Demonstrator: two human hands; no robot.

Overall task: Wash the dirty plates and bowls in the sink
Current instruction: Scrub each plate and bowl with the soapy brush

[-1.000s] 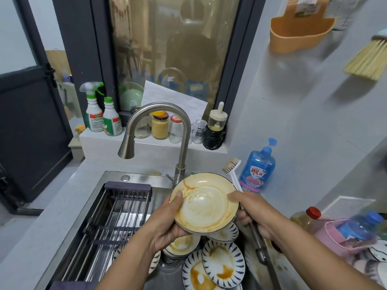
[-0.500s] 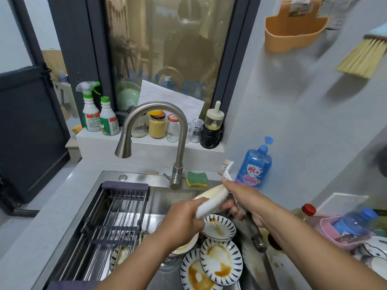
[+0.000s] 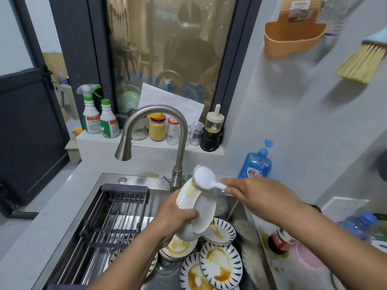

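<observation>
Nearest, stained blue-striped plates (image 3: pixel 221 266) lie overlapping in the sink (image 3: pixel 136 180). Just above them the left hand (image 3: pixel 173 218) grips a white bowl (image 3: pixel 199 208) tipped on edge — fingers curled over its rim. The right hand (image 3: pixel 257 195) holds a white brush (image 3: pixel 204 177) by the handle, bristles against the bowl's brown-smeared upper rim. Behind stand the faucet (image 3: pixel 181 147) and, on the worktop (image 3: pixel 52 206), a blue soap bottle (image 3: pixel 255 164).

brushed matt steel faucet (image 3: pixel 179 130) and sink (image 3: pixel 134 180); glossy white ceramic bowl (image 3: pixel 204 208); white plastic brush (image 3: pixel 204 178); glass jars (image 3: pixel 157 128); blue plastic soap bottle (image 3: pixel 255 165).
</observation>
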